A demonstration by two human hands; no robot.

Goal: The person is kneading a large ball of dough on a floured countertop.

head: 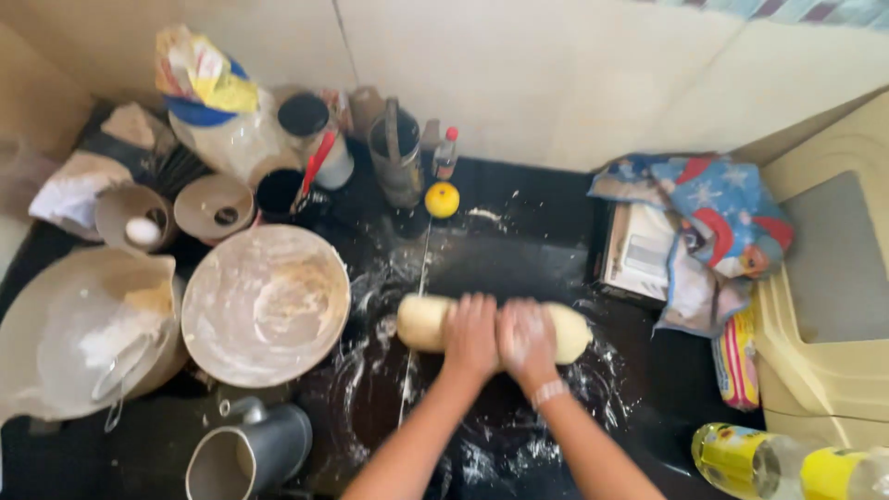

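A pale log of dough (421,321) lies across the floured black countertop (519,259). My left hand (470,335) and my right hand (526,339) press side by side on the middle of the log, palms down, fingers together and dusted with flour. A light band sits on my right wrist. The ends of the dough stick out to either side of my hands.
A floury metal bowl (266,304) sits left of the dough, a bag of flour with a scoop (88,338) further left. A steel jug (250,451) stands near the front. Jars, a lemon (442,199), an egg in a cup (142,230), a cloth (708,222) and bottles (787,460) ring the worktop.
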